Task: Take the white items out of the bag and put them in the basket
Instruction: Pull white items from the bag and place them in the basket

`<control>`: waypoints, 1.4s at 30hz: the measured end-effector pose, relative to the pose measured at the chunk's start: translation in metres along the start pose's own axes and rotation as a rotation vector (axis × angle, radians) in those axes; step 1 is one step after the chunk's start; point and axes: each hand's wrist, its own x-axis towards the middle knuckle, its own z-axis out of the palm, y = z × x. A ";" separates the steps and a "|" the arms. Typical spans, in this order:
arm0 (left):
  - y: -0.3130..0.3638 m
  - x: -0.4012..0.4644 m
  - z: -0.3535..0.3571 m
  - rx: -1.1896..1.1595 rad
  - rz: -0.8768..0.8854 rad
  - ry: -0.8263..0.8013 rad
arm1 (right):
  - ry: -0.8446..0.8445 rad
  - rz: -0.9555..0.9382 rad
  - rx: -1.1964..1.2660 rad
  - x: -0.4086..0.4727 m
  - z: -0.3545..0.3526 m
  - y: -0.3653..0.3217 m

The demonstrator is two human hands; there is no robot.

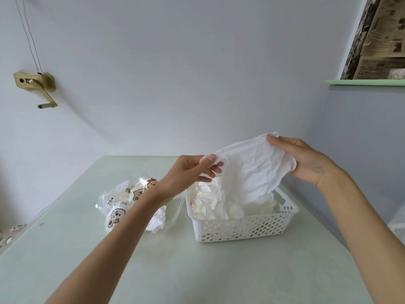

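Observation:
A thin white cloth-like item (256, 170) hangs spread out above the white perforated basket (243, 229). My left hand (192, 172) pinches its left corner between thumb and fingers. My right hand (302, 159) holds its upper right edge, fingers curled behind it. The item's lower edge reaches down into the basket, which holds several crumpled white items (210, 202). To the left lies a clear plastic bag (122, 205) printed with cartoon animals, partly behind my left forearm, with white items (156, 222) still inside.
Everything sits on a pale green table (166, 270) against a grey wall. A brass crank fixture (35, 84) is on the wall at left. A green shelf (363, 82) with newspaper-covered boards stands at the upper right.

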 end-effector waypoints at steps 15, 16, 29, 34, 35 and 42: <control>0.008 0.010 -0.021 -0.223 0.021 0.850 | 0.153 -0.235 -0.045 0.023 0.081 0.017; 0.005 0.014 -0.021 -0.141 -0.021 0.828 | 0.165 -0.175 -0.014 0.027 0.078 0.024; -0.073 0.112 0.031 1.101 -0.281 0.270 | 0.454 0.018 -0.918 0.068 -0.022 0.131; -0.091 0.121 0.034 1.090 -0.118 0.243 | 0.446 -0.047 -1.162 0.075 -0.035 0.144; -0.090 0.118 0.033 1.018 -0.074 0.262 | 0.441 -0.052 -1.189 0.075 -0.037 0.146; -0.064 0.090 0.047 1.002 0.105 -0.443 | 0.379 -0.053 -1.387 0.075 -0.037 0.145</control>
